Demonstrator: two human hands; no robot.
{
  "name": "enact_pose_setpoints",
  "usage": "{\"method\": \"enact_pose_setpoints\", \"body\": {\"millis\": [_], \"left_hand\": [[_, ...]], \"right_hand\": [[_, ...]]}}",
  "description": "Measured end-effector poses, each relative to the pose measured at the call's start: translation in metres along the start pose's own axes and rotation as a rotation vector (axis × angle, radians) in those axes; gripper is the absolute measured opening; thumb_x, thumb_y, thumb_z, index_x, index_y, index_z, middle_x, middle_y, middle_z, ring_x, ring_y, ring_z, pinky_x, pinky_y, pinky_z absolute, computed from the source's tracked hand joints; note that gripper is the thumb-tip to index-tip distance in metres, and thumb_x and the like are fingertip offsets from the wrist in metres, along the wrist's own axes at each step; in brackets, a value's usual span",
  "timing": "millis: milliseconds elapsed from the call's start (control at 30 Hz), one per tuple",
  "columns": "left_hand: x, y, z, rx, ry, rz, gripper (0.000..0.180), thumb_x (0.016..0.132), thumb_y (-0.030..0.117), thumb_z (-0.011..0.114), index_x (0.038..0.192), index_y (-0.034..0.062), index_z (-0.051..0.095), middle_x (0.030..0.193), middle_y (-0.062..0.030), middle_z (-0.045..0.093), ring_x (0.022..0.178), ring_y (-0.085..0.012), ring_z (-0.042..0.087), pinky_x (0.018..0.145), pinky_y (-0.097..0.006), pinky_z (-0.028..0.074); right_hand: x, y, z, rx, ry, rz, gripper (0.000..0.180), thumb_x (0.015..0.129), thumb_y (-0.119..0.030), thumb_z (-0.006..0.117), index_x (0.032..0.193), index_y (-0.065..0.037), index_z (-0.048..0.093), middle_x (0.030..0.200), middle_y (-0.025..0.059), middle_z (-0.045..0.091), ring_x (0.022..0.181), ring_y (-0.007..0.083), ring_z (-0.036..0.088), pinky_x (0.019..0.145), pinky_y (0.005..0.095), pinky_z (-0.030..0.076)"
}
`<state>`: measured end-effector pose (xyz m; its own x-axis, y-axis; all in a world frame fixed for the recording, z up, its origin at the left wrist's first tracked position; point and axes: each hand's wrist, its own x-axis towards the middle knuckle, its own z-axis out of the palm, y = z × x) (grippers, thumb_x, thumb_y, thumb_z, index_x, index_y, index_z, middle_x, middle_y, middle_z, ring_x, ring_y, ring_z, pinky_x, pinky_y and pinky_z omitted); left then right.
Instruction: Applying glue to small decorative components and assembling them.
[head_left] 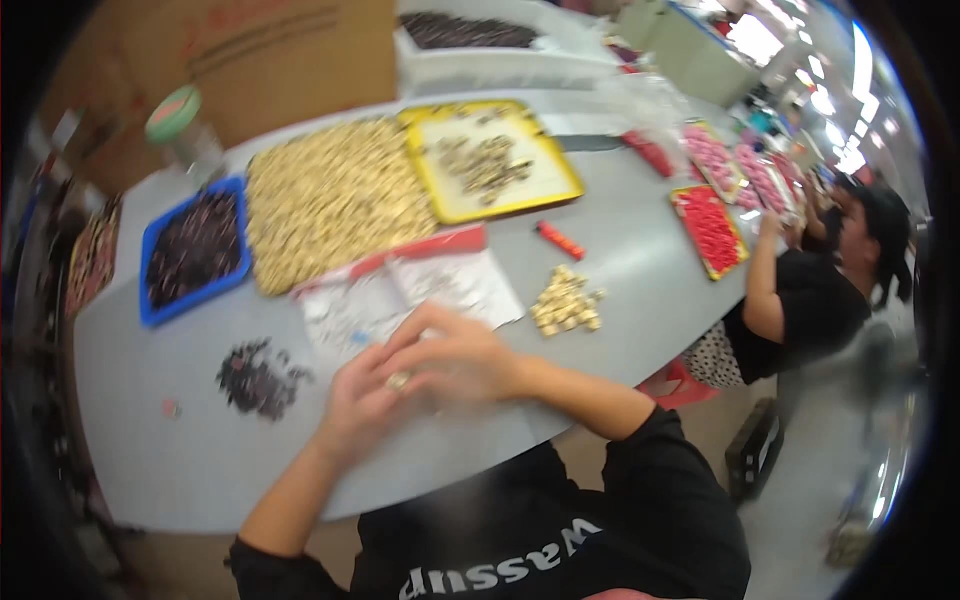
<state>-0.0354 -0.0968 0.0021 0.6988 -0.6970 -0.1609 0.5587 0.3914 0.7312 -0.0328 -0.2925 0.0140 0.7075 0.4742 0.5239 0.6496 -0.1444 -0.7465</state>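
Motion blur over both hands; left hand (362,402) and right hand (455,358) overlap, fingers not separable. Small gold piece (399,380) pinched between them, mostly covered, shape unclear; which hand grips it cannot be told. Clear bag (420,290) partly hidden behind the right hand. Dark pieces in the blue tray (150,300) and loose dark pile (258,378) too small to identify. Gold pieces on the big tray (335,200) merge into one mass. Co-worker (820,300) at right: hands smeared by glare, lower body cut off. Cardboard box (270,50) cropped by top edge. Left rim items lost in dark vignette
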Motion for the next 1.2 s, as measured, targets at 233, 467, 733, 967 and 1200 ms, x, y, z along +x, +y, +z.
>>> {"method": "enact_pose_setpoints", "body": {"millis": [233,467,733,967,1200], "left_hand": [[0.0,0.004,0.021,0.126,0.125,-0.02,0.069,0.068,0.027,0.068,0.126,0.0009,0.041,0.09,0.0027,0.049,0.071,-0.002,0.046,0.056,-0.014,0.035],[0.003,0.002,0.014,0.125,0.093,-0.018,0.064,0.068,0.028,0.069,0.12,0.0022,0.043,0.09,0.0029,0.049,0.069,-0.001,0.045,0.055,-0.014,0.035],[0.004,-0.003,-0.004,0.098,0.021,-0.056,0.067,0.072,0.026,0.068,0.128,-0.0016,0.043,0.101,-0.0019,0.055,0.079,-0.0061,0.049,0.058,-0.019,0.036],[0.001,-0.006,-0.003,0.069,0.036,-0.074,0.065,0.073,0.029,0.069,0.126,-0.0002,0.045,0.099,-0.001,0.054,0.08,-0.0063,0.049,0.056,-0.019,0.036],[0.002,-0.007,-0.004,0.071,-0.009,-0.062,0.058,0.073,0.032,0.07,0.118,0.0011,0.048,0.095,-0.0008,0.053,0.078,-0.006,0.048,0.056,-0.019,0.036]], "right_hand": [[-0.003,-0.006,-0.001,0.026,-0.037,-0.047,0.024,0.079,-0.007,0.066,0.102,-0.006,0.061,0.1,0.0095,0.056,0.096,0.0282,0.052,0.086,0.0373,0.043],[0.0,-0.005,-0.004,-0.076,-0.015,-0.137,0.028,0.076,-0.007,0.068,0.104,-0.01,0.065,0.097,0.0073,0.057,0.092,0.0257,0.053,0.08,0.036,0.046],[-0.001,0.001,0.0,-0.13,-0.019,-0.16,0.03,0.074,-0.006,0.069,0.103,-0.007,0.064,0.093,0.0077,0.056,0.089,0.0262,0.054,0.076,0.0354,0.046],[-0.005,0.003,0.004,-0.164,0.024,-0.179,0.029,0.072,-0.004,0.069,0.1,-0.006,0.063,0.09,0.0084,0.057,0.084,0.0265,0.054,0.072,0.0354,0.047],[-0.005,0.004,0.006,-0.187,0.028,-0.223,0.03,0.07,-0.002,0.069,0.1,-0.005,0.063,0.089,0.0086,0.057,0.082,0.0266,0.055,0.071,0.0356,0.046]]}}
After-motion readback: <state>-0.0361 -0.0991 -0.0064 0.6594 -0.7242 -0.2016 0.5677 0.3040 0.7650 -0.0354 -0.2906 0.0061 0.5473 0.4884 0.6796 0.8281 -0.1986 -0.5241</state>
